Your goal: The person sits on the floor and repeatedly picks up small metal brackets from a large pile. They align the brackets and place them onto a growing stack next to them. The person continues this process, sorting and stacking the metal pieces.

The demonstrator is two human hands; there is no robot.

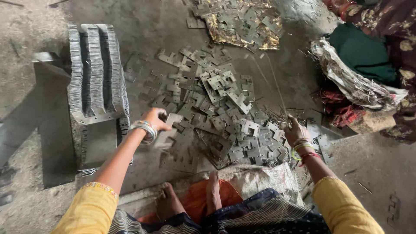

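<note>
The left hand (154, 119) pinches one flat grey metal plate (170, 122) and lifts it toward the tall stack (96, 73), where plates stand side by side in neat rows. The right hand (295, 132) rests fingers-down on the loose pile (221, 112) on the floor; I cannot tell if it grips anything. The plates are thin, notched and dull.

A flat grey metal plate (173, 119) with a notch cut in it sits in the left grip (154, 119), tilted. Under the right grip (296, 132) lies a messy heap of the same metal plates (225, 108) on the floor.
</note>
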